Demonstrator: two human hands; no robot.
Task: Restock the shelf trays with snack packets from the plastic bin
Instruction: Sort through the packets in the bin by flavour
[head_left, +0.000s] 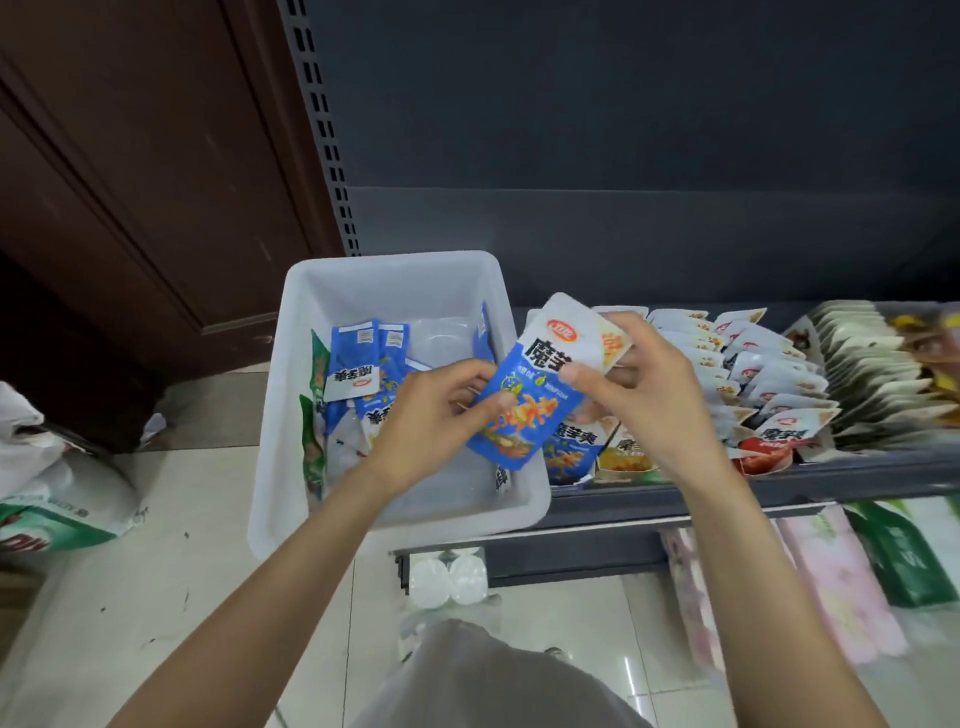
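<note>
A blue-and-white snack packet (530, 395) is held between both hands above the bin's right rim. My left hand (431, 421) pinches its lower left edge. My right hand (639, 395) pinches its upper right part and also holds an orange-and-white packet (613, 340) behind it. The white plastic bin (395, 280) sits at the shelf's left end with several blue packets (358, 364) and green ones (317, 374) inside. The shelf trays (753, 374) to the right hold rows of upright packets.
A dark shelf back panel (623, 156) rises behind the trays, and a brown wooden door (130, 182) stands at left. White sacks (52, 478) lie on the tiled floor at left. Pink and green packs (841, 571) fill the lower shelf.
</note>
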